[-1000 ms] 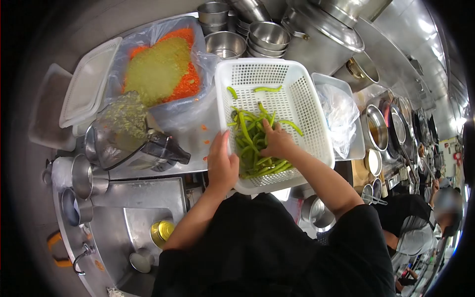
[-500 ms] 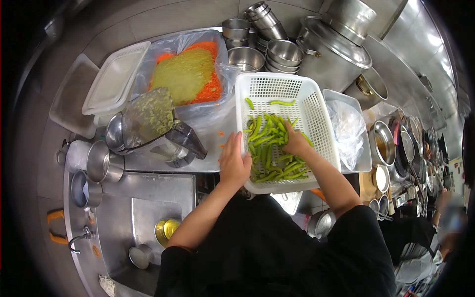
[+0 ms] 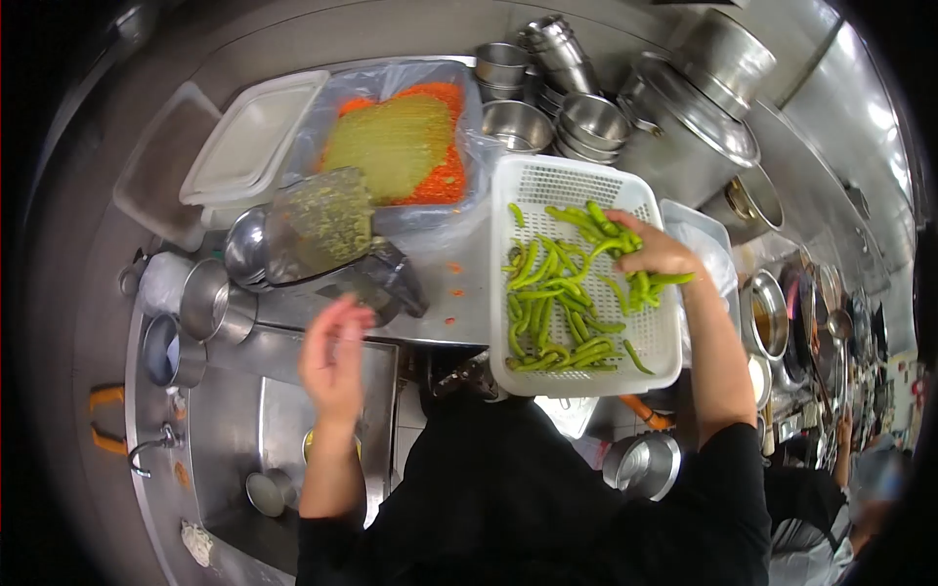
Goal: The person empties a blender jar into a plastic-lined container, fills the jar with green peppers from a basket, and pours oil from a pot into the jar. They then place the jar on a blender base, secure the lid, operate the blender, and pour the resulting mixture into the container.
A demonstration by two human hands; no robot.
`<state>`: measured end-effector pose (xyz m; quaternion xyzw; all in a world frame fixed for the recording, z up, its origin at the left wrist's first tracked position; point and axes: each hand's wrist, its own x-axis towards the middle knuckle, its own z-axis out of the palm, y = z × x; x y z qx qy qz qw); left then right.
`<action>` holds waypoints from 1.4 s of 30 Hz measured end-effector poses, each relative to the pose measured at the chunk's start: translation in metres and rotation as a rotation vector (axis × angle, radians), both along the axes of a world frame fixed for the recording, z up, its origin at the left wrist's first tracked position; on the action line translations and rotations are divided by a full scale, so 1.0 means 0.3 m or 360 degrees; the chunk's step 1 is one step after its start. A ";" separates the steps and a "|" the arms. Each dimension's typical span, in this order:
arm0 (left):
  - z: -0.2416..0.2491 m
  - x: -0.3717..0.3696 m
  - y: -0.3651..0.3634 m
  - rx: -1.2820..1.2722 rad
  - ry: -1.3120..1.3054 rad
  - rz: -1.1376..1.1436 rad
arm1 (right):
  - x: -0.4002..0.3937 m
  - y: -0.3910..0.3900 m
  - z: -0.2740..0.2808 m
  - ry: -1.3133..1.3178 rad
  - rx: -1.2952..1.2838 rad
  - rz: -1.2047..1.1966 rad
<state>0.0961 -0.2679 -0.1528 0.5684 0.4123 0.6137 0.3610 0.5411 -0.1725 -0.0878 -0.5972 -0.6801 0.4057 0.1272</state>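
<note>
My right hand (image 3: 657,250) is closed around a bunch of long green chili peppers (image 3: 608,232) over the right side of a white perforated basket (image 3: 664,356). Some of the bunch sticks out on both sides of the fingers. More loose green peppers (image 3: 547,293) lie across the basket's floor. Away from the basket, my left hand (image 3: 334,361) is raised above the sink's near edge, close to a blender jug (image 3: 318,230) lying on its side. It looks slightly blurred, its fingers extend upward, and nothing shows in them.
A plastic-lined tub (image 3: 303,127) holds orange shreds topped with green puree. White lids (image 3: 249,137) lean left of it. Steel bowls (image 3: 591,122) and a large lidded pot (image 3: 674,137) stand behind the basket. The sink (image 3: 230,430) is at left; another person (image 3: 831,498) is at right.
My left hand has let go of the basket's left rim and moved left over the sink edge. My right hand has gathered peppers and lifted them up and right.
</note>
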 end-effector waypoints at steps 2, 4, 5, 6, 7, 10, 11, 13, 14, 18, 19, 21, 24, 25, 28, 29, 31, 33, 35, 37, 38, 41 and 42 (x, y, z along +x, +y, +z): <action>0.060 -0.083 0.037 0.0208 -0.0072 0.0459 | -0.079 0.055 0.144 0.0069 0.0034 0.0148; 0.099 -0.176 0.107 0.0398 0.0034 0.0778 | -0.195 0.105 0.291 0.0320 -0.0052 0.0243; 0.098 -0.224 0.142 0.0335 0.0005 0.0814 | -0.274 0.120 0.385 0.0377 -0.0105 0.0375; 0.095 -0.261 0.188 0.0344 0.0001 0.0846 | -0.364 0.142 0.462 0.0429 -0.0160 0.0502; 0.091 -0.296 0.237 0.0398 0.0196 0.0861 | -0.448 0.196 0.503 0.0322 -0.0063 0.0766; 0.112 -0.314 0.300 0.0484 0.0325 0.0800 | -0.764 0.299 0.642 -0.0282 -0.0103 0.1145; 0.120 -0.298 0.312 0.0518 0.0274 0.0707 | -0.893 0.309 0.666 -0.0517 -0.0093 0.1283; 0.099 -0.291 0.340 0.0601 0.0299 0.0701 | -1.145 0.368 0.624 -0.0934 -0.0090 0.1612; 0.089 -0.281 0.352 0.0682 0.0332 0.0677 | -1.256 0.414 0.543 -0.1116 -0.0102 0.1806; 0.068 -0.268 0.358 0.0635 0.0243 0.0638 | -1.568 0.382 0.277 -0.1800 0.0215 0.2121; 0.096 -0.259 0.323 0.0613 0.0244 0.0641 | -1.578 0.391 0.277 -0.1802 0.0208 0.2124; 0.084 -0.265 0.330 0.0564 0.0200 0.0605 | -1.597 0.402 0.287 -0.1811 -0.0100 0.1837; 0.072 -0.264 0.352 0.0582 0.0213 0.0562 | -1.516 0.395 0.331 -0.1346 -0.0203 0.1599; 0.070 -0.258 0.357 0.0560 0.0157 0.0534 | -1.488 0.388 0.335 -0.1340 -0.0205 0.1589; 0.058 -0.265 0.354 0.0519 0.0259 0.0580 | -1.375 0.317 0.359 -0.0977 0.0316 0.1810; 0.048 -0.268 0.353 0.0507 0.0399 0.0662 | -1.309 0.276 0.395 -0.0835 0.0588 0.1632; 0.065 -0.261 0.316 0.0662 0.0343 0.0748 | -1.138 0.238 0.421 -0.0710 0.0806 0.1369; 0.091 -0.201 0.241 0.0807 0.0225 0.0781 | -0.931 0.229 0.445 -0.0448 0.0635 0.1036; 0.077 -0.120 0.143 0.0947 0.0091 0.0148 | -0.652 0.291 0.305 -0.0436 0.0691 0.0806; 0.084 0.006 0.070 0.0704 0.0634 -0.0343 | -0.408 0.316 0.167 -0.0774 -0.0050 0.0198; 0.053 0.085 0.074 0.0697 0.0694 -0.0531 | -0.249 0.350 0.005 -0.0747 -0.0121 0.0067; -0.119 0.284 0.039 0.0620 0.0989 -0.0830 | 0.020 0.360 -0.416 -0.0846 0.0393 -0.0073; -0.150 0.329 0.031 0.0672 0.1091 -0.0907 | 0.113 0.371 -0.578 -0.0856 0.0686 -0.0090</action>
